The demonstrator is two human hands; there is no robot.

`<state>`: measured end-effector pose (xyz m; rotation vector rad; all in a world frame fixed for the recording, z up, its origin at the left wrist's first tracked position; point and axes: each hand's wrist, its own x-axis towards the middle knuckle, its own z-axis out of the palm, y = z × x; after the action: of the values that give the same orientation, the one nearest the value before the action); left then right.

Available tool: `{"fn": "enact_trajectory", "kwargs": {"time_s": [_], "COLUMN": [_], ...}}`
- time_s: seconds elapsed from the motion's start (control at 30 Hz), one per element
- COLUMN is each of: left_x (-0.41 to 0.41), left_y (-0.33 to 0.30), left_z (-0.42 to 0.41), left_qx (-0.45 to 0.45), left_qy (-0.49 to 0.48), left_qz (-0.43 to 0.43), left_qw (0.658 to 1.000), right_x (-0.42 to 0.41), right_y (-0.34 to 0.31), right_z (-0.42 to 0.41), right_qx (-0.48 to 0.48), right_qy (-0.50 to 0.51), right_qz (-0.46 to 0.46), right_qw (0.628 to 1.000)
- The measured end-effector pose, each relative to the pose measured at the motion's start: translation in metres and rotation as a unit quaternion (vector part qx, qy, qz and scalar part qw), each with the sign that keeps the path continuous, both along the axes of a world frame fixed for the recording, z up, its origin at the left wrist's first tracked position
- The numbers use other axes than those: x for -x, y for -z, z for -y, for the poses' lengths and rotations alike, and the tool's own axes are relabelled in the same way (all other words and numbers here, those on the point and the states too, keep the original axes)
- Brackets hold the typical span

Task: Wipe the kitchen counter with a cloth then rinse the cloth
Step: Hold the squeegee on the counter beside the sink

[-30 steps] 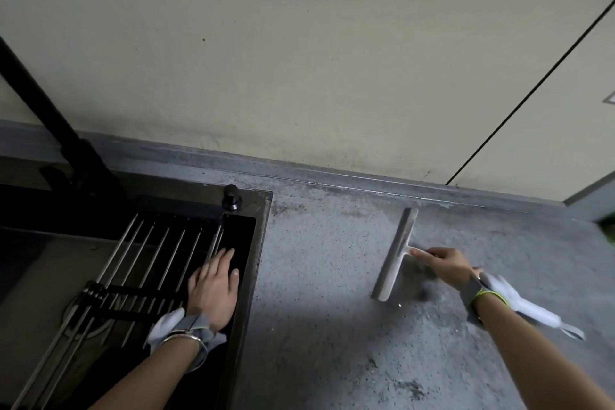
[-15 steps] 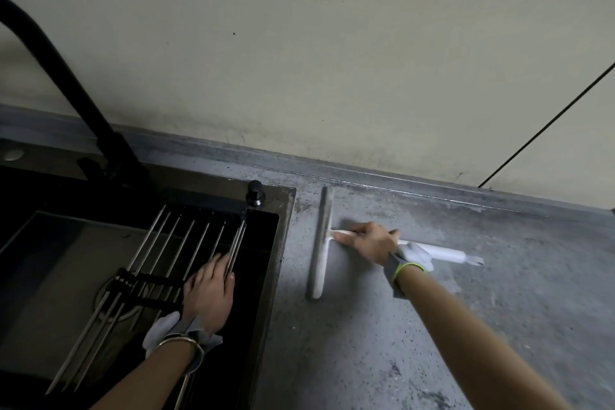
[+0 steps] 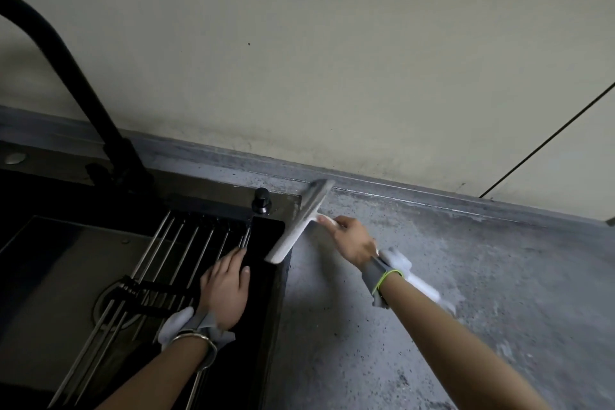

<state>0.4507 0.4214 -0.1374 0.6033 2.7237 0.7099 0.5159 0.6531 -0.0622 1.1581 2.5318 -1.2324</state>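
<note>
My right hand point(image 3: 352, 241) grips the white handle of a squeegee point(image 3: 301, 221). Its long pale blade lies slanted on the grey speckled counter point(image 3: 416, 293), right at the sink's right rim, with the near tip just over the basin edge. My left hand point(image 3: 224, 288) rests flat, fingers straight, on a rack of metal rods point(image 3: 173, 260) laid across the black sink point(image 3: 50, 243). No cloth is in view.
A black curved faucet point(image 3: 83, 86) rises at the sink's back left, and a small black knob point(image 3: 262, 200) stands at the back right corner. A pale wall runs along the back of the counter. Both wrists wear white straps.
My right hand has dragged the squeegee leftward across the counter, from mid-counter to the sink's rim. My left hand has stayed on the rack.
</note>
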Motion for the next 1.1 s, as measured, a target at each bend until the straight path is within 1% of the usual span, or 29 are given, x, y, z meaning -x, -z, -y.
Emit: {"fn": "enact_trajectory", "kwargs": {"time_s": [0.1, 0.2, 0.4, 0.47, 0.6, 0.7, 0.73, 0.8, 0.87, 0.93, 1.03, 1.1], "left_x": [-0.004, -0.005, -0.006, -0.004, -0.001, 0.002, 0.002, 0.001, -0.001, -0.001, 0.002, 0.004], "left_y": [-0.008, -0.016, -0.020, -0.020, -0.025, -0.016, -0.014, -0.014, -0.014, -0.013, -0.013, -0.013], "left_z": [-0.020, -0.038, -0.062, -0.069, -0.071, -0.070, -0.072, -0.073, -0.073, -0.072, -0.071, -0.069], "left_qx": [-0.027, -0.037, 0.001, 0.022, 0.035, 0.054, 0.062, 0.080, 0.074, 0.062, 0.028, 0.012], "left_qy": [0.036, 0.106, 0.242, 0.265, 0.269, 0.281, 0.281, 0.281, 0.278, 0.265, 0.216, 0.179], "left_qz": [-0.027, -0.047, -0.085, -0.089, -0.175, -0.107, -0.098, -0.111, -0.106, -0.109, -0.112, -0.108], "left_qw": [0.999, 0.993, 0.966, 0.960, 0.946, 0.952, 0.953, 0.950, 0.952, 0.956, 0.970, 0.978], "right_x": [-0.006, -0.012, 0.000, 0.012, 0.028, 0.038, 0.041, 0.042, 0.039, 0.038, 0.034, 0.019], "right_y": [-0.004, -0.001, 0.008, 0.013, 0.020, 0.025, 0.026, 0.028, 0.026, 0.022, 0.011, 0.003], "right_z": [-0.012, -0.025, -0.038, -0.041, -0.040, -0.039, -0.039, -0.039, -0.038, -0.033, -0.017, -0.006], "right_qx": [0.001, -0.031, -0.022, -0.023, -0.034, -0.032, -0.026, -0.029, -0.048, -0.044, -0.022, -0.035], "right_qy": [0.068, 0.140, 0.228, 0.250, 0.239, 0.210, 0.205, 0.203, 0.198, 0.179, 0.150, 0.135], "right_qz": [-0.013, 0.020, 0.058, 0.084, 0.105, 0.091, 0.090, 0.098, 0.101, 0.085, 0.074, 0.092], "right_qw": [0.998, 0.989, 0.972, 0.964, 0.965, 0.973, 0.974, 0.974, 0.974, 0.979, 0.986, 0.986]}}
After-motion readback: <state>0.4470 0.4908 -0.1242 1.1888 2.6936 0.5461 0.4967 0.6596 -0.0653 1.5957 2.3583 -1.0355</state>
